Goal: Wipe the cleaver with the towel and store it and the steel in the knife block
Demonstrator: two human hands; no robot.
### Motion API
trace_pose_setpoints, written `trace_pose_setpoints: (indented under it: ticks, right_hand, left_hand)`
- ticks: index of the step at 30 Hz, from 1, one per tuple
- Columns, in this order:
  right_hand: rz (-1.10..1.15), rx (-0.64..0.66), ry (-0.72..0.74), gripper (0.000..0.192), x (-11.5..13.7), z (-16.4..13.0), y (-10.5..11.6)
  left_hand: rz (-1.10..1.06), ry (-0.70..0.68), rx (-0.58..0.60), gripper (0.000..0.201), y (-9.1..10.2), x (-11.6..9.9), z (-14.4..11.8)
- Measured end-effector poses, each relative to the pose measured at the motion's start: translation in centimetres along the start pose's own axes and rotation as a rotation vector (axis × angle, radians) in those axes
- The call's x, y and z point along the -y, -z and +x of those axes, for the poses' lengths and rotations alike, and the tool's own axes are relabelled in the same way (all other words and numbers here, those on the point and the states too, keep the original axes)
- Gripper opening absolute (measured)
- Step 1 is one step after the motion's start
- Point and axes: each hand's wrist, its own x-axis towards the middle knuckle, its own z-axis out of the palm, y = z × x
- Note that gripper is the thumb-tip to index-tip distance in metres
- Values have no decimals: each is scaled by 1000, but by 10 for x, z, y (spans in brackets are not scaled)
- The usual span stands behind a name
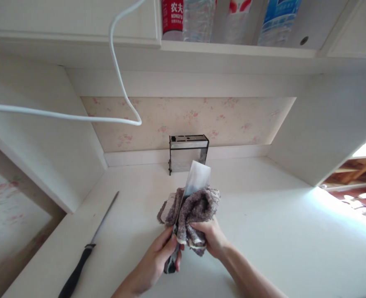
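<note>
Left hand (158,258) grips the dark handle of a cleaver (197,178), blade up and tilted away. Right hand (209,239) is closed on a grey cloth (197,211) bunched around the blade's lower part, above the counter (263,231). Knife block (188,152) stands behind, against the wall. Honing steel (88,248) lies well left. White cable (117,74) hangs overhead.

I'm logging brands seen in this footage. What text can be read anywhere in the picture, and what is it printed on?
"农夫": white characters on the red bottle label on the upper shelf.
"NONGFU": smaller white letters just beneath, same label; cut off at the edge.
Blue bottle label: print too blurred to read.
Cleaver, grey towel, knife block, honing steel: no text visible.
</note>
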Motion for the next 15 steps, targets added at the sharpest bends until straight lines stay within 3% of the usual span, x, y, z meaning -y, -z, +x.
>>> trace_pose_setpoints:
  ticks: [4, 9, 15]
  right_hand:
    - [-35, -25, -15, 39, 9, 2, 4]
    - [-20, -148, 37, 42, 14, 8, 16]
    - [19, -233, 110, 38, 20, 14, 32]
  left_hand:
    - [-20, 31, -39, 34, 4, 1, 2]
    - [-33, 43, -87, 37, 8, -1, 3]
    - [-58, 122, -12, 34, 11, -5, -1]
